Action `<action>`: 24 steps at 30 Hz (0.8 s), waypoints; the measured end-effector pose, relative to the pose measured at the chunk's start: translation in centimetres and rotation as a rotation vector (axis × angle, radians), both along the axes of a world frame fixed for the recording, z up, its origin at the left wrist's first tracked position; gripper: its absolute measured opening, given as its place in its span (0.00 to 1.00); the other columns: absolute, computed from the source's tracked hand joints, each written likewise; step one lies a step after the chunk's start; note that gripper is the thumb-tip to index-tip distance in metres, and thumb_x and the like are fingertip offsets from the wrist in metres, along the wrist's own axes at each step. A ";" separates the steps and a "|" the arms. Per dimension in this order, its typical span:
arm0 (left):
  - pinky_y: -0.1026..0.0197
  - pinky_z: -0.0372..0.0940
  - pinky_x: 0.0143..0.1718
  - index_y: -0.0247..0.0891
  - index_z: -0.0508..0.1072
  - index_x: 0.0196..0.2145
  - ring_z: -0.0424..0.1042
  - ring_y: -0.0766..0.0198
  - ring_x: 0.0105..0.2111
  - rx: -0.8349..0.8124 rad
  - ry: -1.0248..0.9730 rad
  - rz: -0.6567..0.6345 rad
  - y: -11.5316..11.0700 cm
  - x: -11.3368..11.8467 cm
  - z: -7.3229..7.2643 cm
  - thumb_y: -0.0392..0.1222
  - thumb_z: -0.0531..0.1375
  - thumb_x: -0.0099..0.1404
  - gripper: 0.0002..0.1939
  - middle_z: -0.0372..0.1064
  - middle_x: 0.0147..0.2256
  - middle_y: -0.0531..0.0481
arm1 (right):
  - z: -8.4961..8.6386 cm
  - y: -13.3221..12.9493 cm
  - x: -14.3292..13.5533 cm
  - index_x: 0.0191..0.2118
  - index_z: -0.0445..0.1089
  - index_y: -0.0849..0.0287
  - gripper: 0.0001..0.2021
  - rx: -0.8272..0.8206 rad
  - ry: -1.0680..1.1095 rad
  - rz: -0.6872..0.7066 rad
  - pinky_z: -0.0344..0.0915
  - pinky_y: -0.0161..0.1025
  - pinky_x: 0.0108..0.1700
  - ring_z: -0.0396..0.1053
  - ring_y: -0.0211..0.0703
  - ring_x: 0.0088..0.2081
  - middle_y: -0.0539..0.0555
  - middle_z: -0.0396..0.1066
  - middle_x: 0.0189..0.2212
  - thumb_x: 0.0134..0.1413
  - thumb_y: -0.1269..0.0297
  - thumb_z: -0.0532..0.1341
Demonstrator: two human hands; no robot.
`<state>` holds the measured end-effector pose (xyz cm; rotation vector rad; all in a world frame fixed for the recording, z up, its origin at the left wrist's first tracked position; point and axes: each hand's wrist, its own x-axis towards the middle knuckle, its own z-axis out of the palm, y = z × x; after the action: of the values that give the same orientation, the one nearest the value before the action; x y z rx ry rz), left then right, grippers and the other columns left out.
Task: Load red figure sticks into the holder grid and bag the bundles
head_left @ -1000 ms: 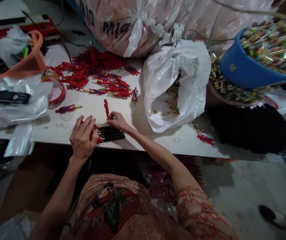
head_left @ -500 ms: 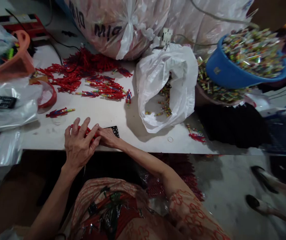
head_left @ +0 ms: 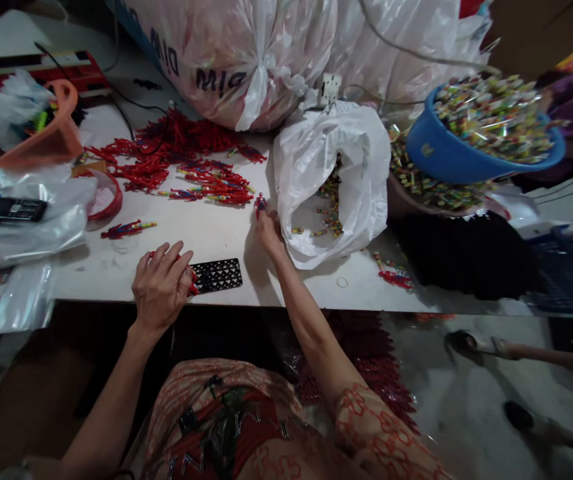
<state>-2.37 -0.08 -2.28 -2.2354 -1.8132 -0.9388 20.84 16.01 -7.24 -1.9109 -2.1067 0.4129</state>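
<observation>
My left hand [head_left: 161, 287] lies over a red figure [head_left: 193, 280], its fingers bent around it, at the left end of a black perforated strip [head_left: 217, 275] near the table's front edge. Farther right, my right hand [head_left: 269, 233] has its fingertips at a small red and blue figure [head_left: 260, 202], just left of the open white plastic bag [head_left: 336, 257]. Another red and blue figure with a yellow stick [head_left: 125, 230] lies behind my left hand. Many red figures [head_left: 216, 180] are piled at the back of the table.
An orange basket [head_left: 61, 133], a phone [head_left: 6, 208] on clear bags and a red bowl [head_left: 116, 200] stand left. A blue tub [head_left: 446, 157] of wrapped candies and black cloth [head_left: 461, 253] are right. Large full bags [head_left: 286, 60] line the back.
My right hand has moved away from my left hand, back and right to the small figure by the white bag. The black strip is now mostly uncovered. The view has shifted slightly.
</observation>
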 end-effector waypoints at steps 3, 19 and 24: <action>0.47 0.55 0.60 0.43 0.76 0.47 0.67 0.52 0.57 -0.015 -0.019 0.015 0.0 0.1 0.1 0.40 0.53 0.67 0.15 0.71 0.55 0.45 | -0.5 -1.0 0.5 0.55 0.65 0.65 0.23 -0.049 0.223 -0.073 0.63 0.40 0.48 0.68 0.46 0.44 0.59 0.71 0.41 0.52 0.75 0.52; 0.48 0.56 0.59 0.41 0.76 0.41 0.68 0.53 0.56 -0.033 0.005 0.036 0.1 0.3 0.5 0.40 0.52 0.67 0.13 0.72 0.54 0.44 | 0.4 -5.7 -10.2 0.24 0.64 0.61 0.05 -0.642 0.688 0.367 0.58 0.30 0.29 0.63 0.33 0.24 0.45 0.64 0.19 0.43 0.74 0.62; 0.48 0.54 0.60 0.41 0.75 0.46 0.68 0.53 0.57 -0.037 -0.028 0.036 0.1 0.5 0.4 0.39 0.51 0.68 0.15 0.71 0.55 0.43 | 1.1 -6.5 -10.5 0.35 0.70 0.61 0.04 -0.352 0.243 0.518 0.59 0.32 0.34 0.70 0.40 0.35 0.54 0.75 0.34 0.54 0.68 0.61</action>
<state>-1.92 0.05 -1.89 -2.2133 -1.8915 -0.9430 10.32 9.46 -6.17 -1.3401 -2.4567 1.1260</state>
